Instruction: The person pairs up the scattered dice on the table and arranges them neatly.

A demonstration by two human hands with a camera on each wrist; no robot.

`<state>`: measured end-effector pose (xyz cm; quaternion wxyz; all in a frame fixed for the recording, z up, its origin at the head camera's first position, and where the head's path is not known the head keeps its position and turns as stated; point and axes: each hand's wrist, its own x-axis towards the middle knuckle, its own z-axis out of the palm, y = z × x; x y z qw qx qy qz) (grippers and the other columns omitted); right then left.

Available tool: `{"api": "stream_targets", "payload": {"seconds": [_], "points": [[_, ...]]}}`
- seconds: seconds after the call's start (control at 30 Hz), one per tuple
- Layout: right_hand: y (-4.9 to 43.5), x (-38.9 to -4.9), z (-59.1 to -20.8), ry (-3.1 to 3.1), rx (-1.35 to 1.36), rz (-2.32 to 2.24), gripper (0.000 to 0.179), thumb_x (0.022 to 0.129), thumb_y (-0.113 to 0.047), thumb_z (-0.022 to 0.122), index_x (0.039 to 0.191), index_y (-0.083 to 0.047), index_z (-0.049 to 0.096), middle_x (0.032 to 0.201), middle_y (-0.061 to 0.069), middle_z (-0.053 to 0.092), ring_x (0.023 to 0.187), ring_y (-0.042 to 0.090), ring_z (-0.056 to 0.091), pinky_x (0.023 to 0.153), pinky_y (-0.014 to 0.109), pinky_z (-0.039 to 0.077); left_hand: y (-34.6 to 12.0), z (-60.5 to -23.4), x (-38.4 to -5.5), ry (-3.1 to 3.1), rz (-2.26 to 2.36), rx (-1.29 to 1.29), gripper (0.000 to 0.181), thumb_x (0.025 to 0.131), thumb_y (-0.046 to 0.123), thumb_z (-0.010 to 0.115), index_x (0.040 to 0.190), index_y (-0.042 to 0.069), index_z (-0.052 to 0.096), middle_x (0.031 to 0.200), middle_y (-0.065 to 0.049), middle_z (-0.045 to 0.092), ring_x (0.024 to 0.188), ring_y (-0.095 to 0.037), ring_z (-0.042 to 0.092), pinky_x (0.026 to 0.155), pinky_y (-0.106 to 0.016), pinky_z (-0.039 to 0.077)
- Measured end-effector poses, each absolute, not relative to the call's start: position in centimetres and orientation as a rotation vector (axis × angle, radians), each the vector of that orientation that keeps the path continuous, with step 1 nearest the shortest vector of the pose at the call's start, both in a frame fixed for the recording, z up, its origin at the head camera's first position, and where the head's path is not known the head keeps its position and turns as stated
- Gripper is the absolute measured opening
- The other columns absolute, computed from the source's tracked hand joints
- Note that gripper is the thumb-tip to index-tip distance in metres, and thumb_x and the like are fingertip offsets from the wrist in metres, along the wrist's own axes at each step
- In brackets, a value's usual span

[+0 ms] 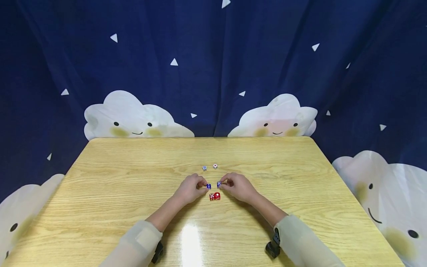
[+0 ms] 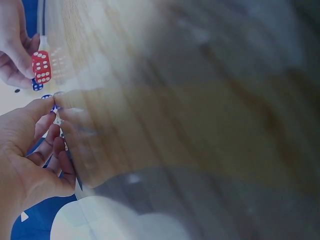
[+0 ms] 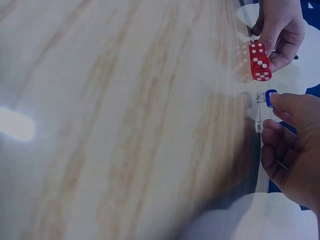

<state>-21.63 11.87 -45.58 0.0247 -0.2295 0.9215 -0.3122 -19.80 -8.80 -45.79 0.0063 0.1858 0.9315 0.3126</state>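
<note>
My left hand (image 1: 191,190) pinches a blue die (image 1: 208,186) between thumb and finger, low over the table. Opposite it, my right hand (image 1: 238,188) pinches a second blue die (image 1: 218,184). A small gap separates the two blue dice. Just nearer to me lie two red dice, the left one (image 1: 212,197) and the right one (image 1: 217,195), side by side and touching. In the right wrist view, the thumb of my right hand (image 3: 297,145) presses on its blue die (image 3: 270,98). The left wrist view shows my left hand (image 2: 30,155) with its fingers bent.
Farther back on the wooden table (image 1: 133,167) stand two small white dice, one on the left (image 1: 205,168) and one on the right (image 1: 215,166), slightly apart. A dark blue curtain (image 1: 207,74) with white clouds hangs behind the table's far edge.
</note>
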Motion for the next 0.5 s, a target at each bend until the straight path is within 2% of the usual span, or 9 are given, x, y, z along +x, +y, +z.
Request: {"api": "stream_targets", "payload": {"seconds": [0.5], "points": [[11.56, -21.54, -45.99, 2.835, -0.778, -0.924, 0.013, 0.079, -0.026, 0.064, 0.091, -0.019, 0.065, 0.071, -0.011, 0.054, 0.061, 0.004, 0.046, 0.055, 0.019, 0.039, -8.75, -45.73, -19.69, 2.912, 0.989, 0.562, 0.013, 0.076, 0.020, 0.067, 0.084, 0.009, 0.065, 0.074, -0.003, 0.053, 0.065, -0.011, 0.043, 0.059, -0.022, 0.036]]}}
